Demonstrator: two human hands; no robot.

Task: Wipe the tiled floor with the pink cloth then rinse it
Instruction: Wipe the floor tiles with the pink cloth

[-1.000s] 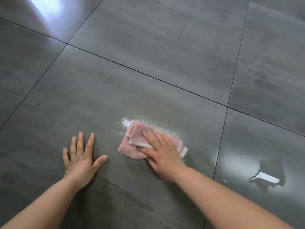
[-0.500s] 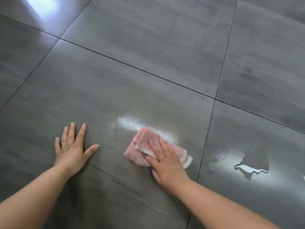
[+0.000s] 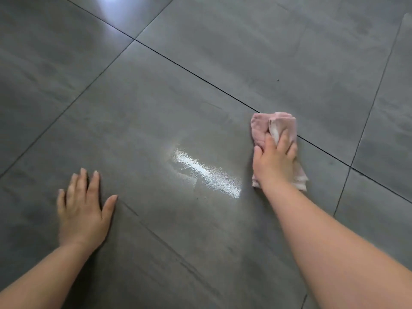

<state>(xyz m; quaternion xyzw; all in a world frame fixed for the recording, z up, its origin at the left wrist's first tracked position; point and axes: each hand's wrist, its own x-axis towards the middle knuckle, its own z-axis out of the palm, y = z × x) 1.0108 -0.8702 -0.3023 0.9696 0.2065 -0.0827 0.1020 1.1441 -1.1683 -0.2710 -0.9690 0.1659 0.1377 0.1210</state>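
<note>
You kneel indoors on a glossy grey tiled floor (image 3: 200, 52) with dark grout lines (image 3: 196, 76); a light's glare (image 3: 109, 5) reflects far left. You cannot tell which room.

I count two hands (left hand (image 3: 83, 210) eight o'clock, right hand (image 3: 275, 162) three), one pink cloth (image 3: 259, 128), one wet streak (image 3: 207, 172).
</note>
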